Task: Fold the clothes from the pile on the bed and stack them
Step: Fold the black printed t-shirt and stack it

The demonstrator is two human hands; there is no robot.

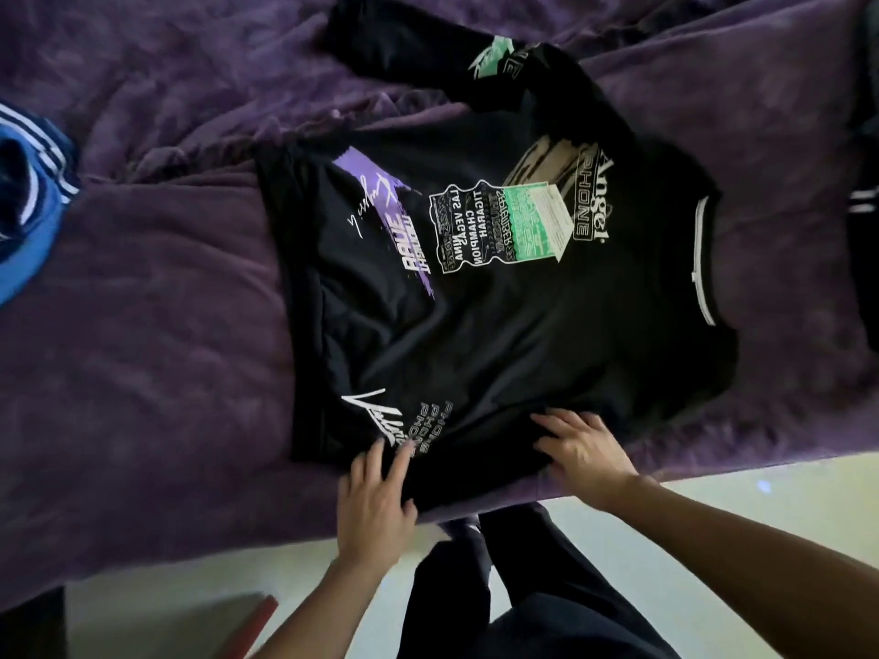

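Note:
A black long-sleeved shirt (499,316) with white, green and purple prints lies spread flat on the purple bed cover (142,325), collar to the right, hem to the left. One sleeve (404,54) stretches away toward the far side. The near sleeve hangs over the bed's front edge between my arms. My left hand (376,501) rests on the shirt's near edge by the white script print, fingers straight. My right hand (585,449) presses flat on the shirt's near side, fingers spread.
A blue garment with white stripes (28,202) lies at the bed's left edge. Dark clothing (865,206) lies at the right edge. The bed's front edge runs under my wrists, with pale floor (713,506) below it.

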